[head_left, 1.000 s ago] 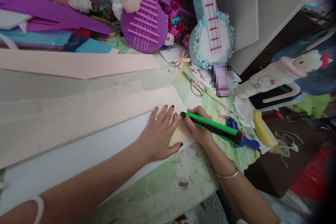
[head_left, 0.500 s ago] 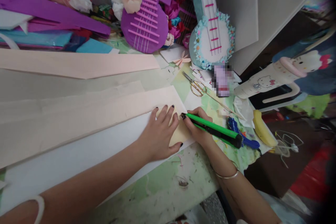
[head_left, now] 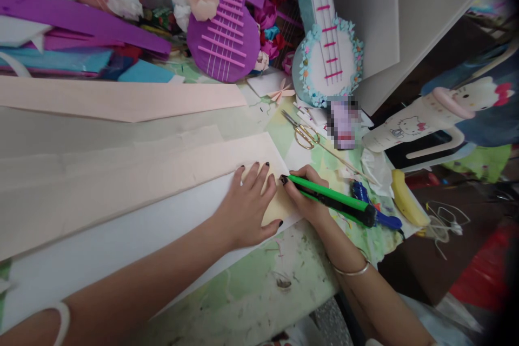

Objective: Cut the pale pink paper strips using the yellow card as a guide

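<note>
My left hand (head_left: 247, 205) lies flat with fingers spread, pressing on pale peach paper and the white board (head_left: 162, 227) under it. A long strip of pale peach paper (head_left: 154, 173) runs left from beneath my fingertips. Close to its right, my right hand (head_left: 306, 194) is closed in a pen-like grip around a green-and-black utility knife (head_left: 336, 194). The knife slants with its rear end toward the lower right. Its front end is at the right edge of the paper and board, and I cannot make out the blade.
Gold-handled scissors (head_left: 306, 135), a thin stick (head_left: 346, 162), a blue-handled tool (head_left: 385, 220) and a banana (head_left: 406, 200) lie to the right. A white tumbler (head_left: 413, 121) stands beyond. Purple (head_left: 227, 38) and light-blue (head_left: 328, 59) craft instruments stand behind. Another peach strip (head_left: 121, 98) lies farther back.
Almost nothing differs. Both hands, the knife and the paper stay in the same places, with only a very slight shift of the view.
</note>
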{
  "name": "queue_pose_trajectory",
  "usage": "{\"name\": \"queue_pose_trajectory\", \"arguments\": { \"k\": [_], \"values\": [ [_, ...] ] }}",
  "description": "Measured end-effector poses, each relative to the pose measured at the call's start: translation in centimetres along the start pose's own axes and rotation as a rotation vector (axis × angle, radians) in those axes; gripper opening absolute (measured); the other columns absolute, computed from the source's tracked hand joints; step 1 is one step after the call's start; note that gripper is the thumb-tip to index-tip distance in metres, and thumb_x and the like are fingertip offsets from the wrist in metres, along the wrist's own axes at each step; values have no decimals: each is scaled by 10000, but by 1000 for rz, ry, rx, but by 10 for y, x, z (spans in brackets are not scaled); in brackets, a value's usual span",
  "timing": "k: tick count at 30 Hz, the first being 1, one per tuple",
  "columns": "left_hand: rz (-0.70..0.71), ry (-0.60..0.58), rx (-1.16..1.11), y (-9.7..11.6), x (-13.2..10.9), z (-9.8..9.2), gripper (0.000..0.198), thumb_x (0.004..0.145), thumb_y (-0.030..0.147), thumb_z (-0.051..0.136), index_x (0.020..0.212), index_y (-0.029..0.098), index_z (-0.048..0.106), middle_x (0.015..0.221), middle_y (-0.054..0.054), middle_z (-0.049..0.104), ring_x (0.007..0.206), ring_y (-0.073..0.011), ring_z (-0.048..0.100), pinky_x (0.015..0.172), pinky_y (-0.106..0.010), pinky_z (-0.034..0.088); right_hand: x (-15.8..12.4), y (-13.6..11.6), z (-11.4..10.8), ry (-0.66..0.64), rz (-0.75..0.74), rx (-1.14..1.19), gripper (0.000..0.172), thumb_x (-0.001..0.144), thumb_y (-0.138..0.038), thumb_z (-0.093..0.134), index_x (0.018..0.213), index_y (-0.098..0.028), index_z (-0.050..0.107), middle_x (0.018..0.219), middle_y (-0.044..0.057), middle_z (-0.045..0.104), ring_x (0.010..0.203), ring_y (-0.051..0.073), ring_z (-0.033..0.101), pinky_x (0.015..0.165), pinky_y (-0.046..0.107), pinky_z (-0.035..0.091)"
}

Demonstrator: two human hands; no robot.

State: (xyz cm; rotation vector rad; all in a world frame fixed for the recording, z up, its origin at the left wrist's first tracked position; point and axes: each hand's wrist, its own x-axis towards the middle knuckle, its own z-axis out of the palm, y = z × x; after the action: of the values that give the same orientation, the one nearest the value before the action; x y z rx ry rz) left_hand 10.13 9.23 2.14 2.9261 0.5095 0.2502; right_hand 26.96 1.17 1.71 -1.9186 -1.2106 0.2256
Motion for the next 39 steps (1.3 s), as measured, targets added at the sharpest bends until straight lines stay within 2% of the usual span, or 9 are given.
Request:
{"name": "queue_pose_trajectory", "arguments": {
  "k": [16,39],
  "values": [
    [1,-5,5,0,0,0,772,857,601,416,1392,45,424,1511,-261,290,1395,-427,235,1100,-599,158,-2,-1,-1,30,1,-14,143,751,-334,654,765,-235,551,621,-34,651,481,127,548,507,253,432],
    [7,3,16,0,0,0,755,861,598,416,1372,42,438,1506,-266,299,1390,-430,242,1096,-602,153,-2,-2,-2,1,13,-14,136,753,-321,632,752,-238,525,596,-43,632,476,127,539,521,250,432]
  ]
}}
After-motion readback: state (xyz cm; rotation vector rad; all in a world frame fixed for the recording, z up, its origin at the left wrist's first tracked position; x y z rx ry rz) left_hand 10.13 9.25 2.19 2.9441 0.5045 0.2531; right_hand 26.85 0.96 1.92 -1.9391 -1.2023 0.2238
